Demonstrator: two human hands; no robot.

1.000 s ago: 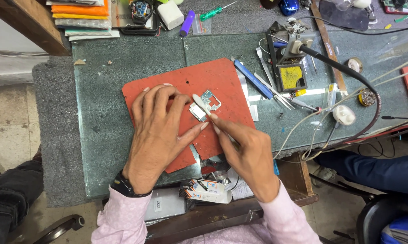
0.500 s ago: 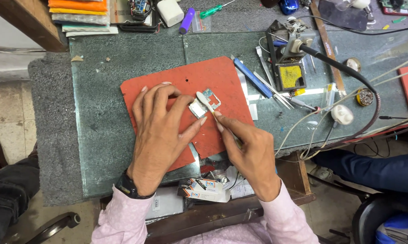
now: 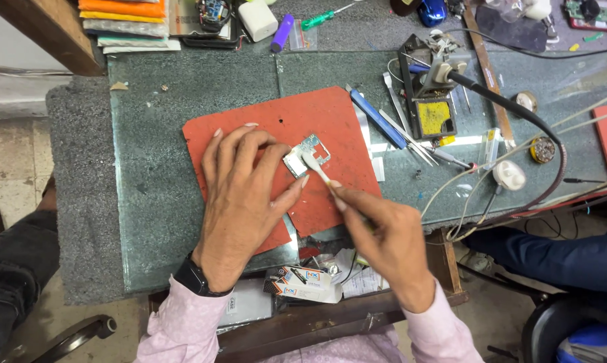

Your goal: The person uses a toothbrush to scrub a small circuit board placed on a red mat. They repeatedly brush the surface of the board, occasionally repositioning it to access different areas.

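A small circuit board [image 3: 309, 149] with a metal frame lies on a red mat [image 3: 330, 114] spread over a dark glass-topped bench. My left hand [image 3: 239, 202] rests flat on the mat, its fingertips pinning the board's left edge. My right hand [image 3: 391, 235] grips a thin white brush [image 3: 317, 168] whose pale tip touches the board. Both wrists wear pink sleeves; a black watch sits on the left one.
To the right of the mat lie a blue-handled tool [image 3: 377, 119], tweezers, a soldering stand [image 3: 432, 107] with a yellow sponge and loose cables. Boxes, a purple marker and a green screwdriver [image 3: 323, 16] sit at the back. Another person's blue-trousered leg [image 3: 558, 252] shows at right.
The brush tip has slid a little across the board. My left hand keeps its hold on the board, and the view has shifted slightly.
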